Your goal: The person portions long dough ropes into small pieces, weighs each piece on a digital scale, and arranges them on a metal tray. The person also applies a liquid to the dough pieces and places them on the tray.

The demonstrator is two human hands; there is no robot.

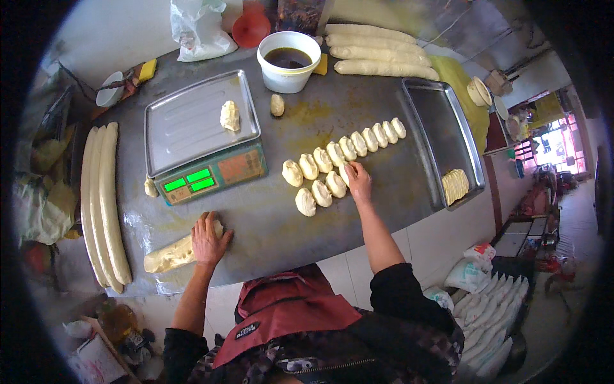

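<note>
My left hand (pixel 206 240) lies over the right end of a thick log of dough (pixel 168 256) at the table's near edge. My right hand (pixel 359 178) has its fingers on a small dough piece (pixel 344 174), at the right end of a short row of dough pieces (pixel 321 193). Behind that row runs a longer, slanting row of dough pieces (pixel 347 148). On the left stands a green digital scale (pixel 220 168) with a lit display; its metal tray (pixel 187 115) carries one dough lump (pixel 230 115). Another small lump (pixel 277 105) sits on the table behind.
Long dough rolls (pixel 103 206) lie at the left, more rolls (pixel 383 55) at the back right. A white bucket of dark liquid (pixel 289 81) stands at the back. On the right, a deep metal tray (pixel 431 139) holds flat dough pieces (pixel 455 186). Floor bags (pixel 470 274) lie lower right.
</note>
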